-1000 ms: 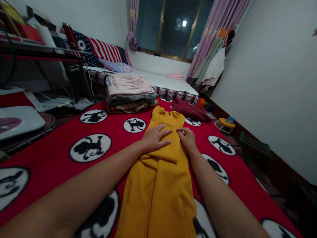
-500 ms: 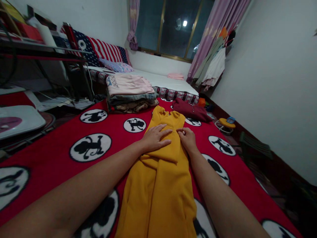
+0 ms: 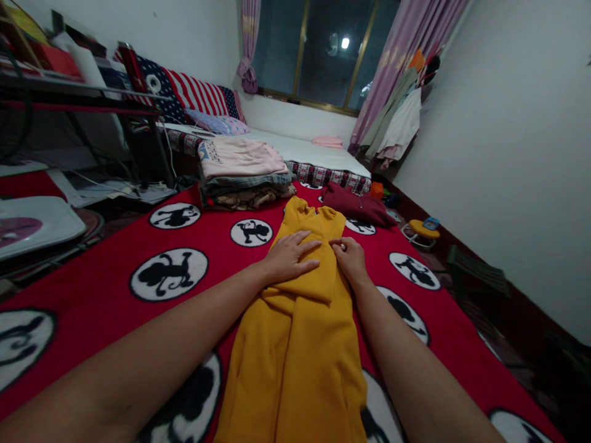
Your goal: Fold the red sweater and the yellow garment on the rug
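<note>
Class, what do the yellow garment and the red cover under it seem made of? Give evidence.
Yellow garment: probably matte knit fabric, judging by its soft, rounded folds; fibre unclear. Red cover: textile, perhaps fleece, with a dull finish: it shows no gloss.

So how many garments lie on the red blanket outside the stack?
2: the yellow garment, with the left hand on it, and the dark red garment farther back, right. Others could be hidden behind the stack.
</note>
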Action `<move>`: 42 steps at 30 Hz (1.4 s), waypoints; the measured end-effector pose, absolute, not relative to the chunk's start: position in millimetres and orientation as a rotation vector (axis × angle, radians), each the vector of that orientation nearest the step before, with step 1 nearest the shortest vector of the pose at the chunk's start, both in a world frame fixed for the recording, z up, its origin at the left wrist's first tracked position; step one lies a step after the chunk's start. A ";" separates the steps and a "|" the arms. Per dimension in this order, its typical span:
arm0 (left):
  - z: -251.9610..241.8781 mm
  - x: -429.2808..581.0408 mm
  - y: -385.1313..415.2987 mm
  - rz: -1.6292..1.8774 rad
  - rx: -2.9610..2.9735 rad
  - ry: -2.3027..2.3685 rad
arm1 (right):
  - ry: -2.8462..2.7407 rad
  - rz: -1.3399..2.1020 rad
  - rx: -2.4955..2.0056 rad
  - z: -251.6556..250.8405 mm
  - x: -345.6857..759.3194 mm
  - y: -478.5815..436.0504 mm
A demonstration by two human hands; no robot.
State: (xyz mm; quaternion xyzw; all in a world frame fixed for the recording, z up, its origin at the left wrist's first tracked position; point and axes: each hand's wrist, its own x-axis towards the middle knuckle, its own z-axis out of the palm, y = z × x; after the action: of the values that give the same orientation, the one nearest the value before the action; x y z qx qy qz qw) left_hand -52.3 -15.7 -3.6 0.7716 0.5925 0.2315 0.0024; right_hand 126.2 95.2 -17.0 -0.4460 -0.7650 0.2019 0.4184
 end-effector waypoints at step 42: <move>-1.4 -51.2 -16.8 0.741 2.405 1.850 | -1.930 0.500 -1.126 -13.8 125.6 93.2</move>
State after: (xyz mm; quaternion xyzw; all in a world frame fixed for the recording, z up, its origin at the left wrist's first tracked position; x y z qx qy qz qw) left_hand -51.2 -16.8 -1.4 0.7699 0.5924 0.2371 0.0090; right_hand 125.6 93.2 -13.8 -0.4480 -0.7675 0.1987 0.4133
